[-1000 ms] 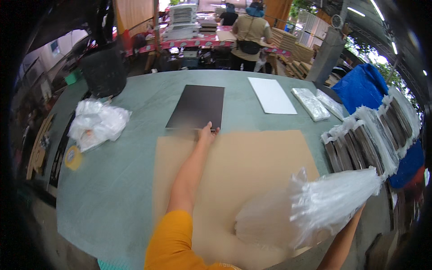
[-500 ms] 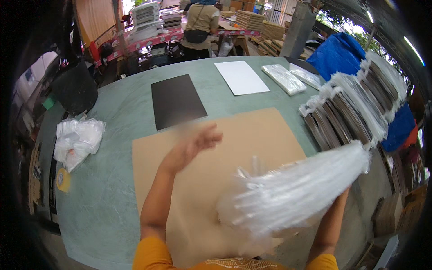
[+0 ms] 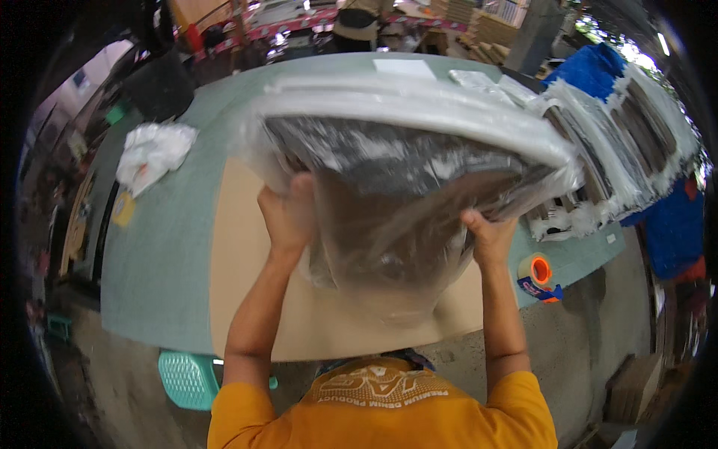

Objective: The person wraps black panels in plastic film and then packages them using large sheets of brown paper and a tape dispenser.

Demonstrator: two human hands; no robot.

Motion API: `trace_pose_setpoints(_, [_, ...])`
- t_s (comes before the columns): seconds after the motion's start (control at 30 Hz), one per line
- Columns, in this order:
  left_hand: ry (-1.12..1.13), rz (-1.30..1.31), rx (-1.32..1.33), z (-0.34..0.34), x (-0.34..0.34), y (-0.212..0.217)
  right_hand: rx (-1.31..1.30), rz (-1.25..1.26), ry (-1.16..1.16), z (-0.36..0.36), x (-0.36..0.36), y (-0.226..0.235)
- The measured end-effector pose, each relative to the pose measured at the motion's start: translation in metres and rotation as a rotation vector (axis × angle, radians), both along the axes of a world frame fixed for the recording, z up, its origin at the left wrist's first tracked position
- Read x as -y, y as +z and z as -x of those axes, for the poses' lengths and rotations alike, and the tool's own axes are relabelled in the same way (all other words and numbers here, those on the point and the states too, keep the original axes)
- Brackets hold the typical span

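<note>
In front of me hangs a plastic-wrapped stack of dark, flat pieces (image 3: 396, 187), raised above the brown cardboard sheet (image 3: 239, 277) and smeared by motion. My left hand (image 3: 288, 217) grips its left side, thumb on the near face. On the opposite side my right hand (image 3: 490, 232) holds it the same way, thumb up against the plastic. The fingers behind the stack are hidden. Clear plastic hangs loose at the lower edge, and white, bunched plastic runs along the top.
Similar wrapped stacks (image 3: 598, 150) stand on the green table (image 3: 157, 254) at right, by a tape dispenser (image 3: 538, 277). Crumpled plastic (image 3: 153, 153) and a yellow tape roll (image 3: 123, 209) lie left. A white sheet (image 3: 404, 69) lies far back; a green stool (image 3: 187, 378) stands below the near edge.
The wrapped stack has come from the right to the middle and turned its dark face toward me. My left hand, open and free before, now grips it too. The view has shifted.
</note>
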State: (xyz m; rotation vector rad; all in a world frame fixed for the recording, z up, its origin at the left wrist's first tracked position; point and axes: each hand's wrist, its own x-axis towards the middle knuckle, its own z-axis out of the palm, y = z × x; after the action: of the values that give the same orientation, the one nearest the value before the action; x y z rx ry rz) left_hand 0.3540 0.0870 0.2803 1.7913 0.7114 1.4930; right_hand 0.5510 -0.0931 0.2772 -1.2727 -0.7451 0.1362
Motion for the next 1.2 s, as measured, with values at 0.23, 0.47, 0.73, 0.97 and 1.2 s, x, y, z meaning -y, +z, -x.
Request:
trace_pose_setpoints(0.23, [0.104, 0.000, 0.159, -0.004, 0.041, -0.006, 0.118, 0.051, 0.028, -0.013, 0.012, 0.013])
trace_pose_setpoints(0.47, [0.243, 0.023, -0.219, 0.033, 0.006, -0.223, 0.082, 0.238, 0.220, -0.013, 0.021, -0.070])
trace_pose_setpoints(0.73, [0.118, 0.411, -0.169, 0.011, 0.008, -0.254, 0.064, 0.429, 0.202, -0.004, 0.021, -0.153])
trace_pose_setpoints(0.97, [0.143, 0.458, -0.831, 0.029, 0.019, -0.182, -0.173, 1.355, 0.327, -0.020, -0.009, -0.137])
trace_pose_setpoints(1.2, [0.126, 0.482, -0.983, 0.037, 0.010, -0.196, 0.082, 1.343, 0.392, -0.016, -0.009, -0.142])
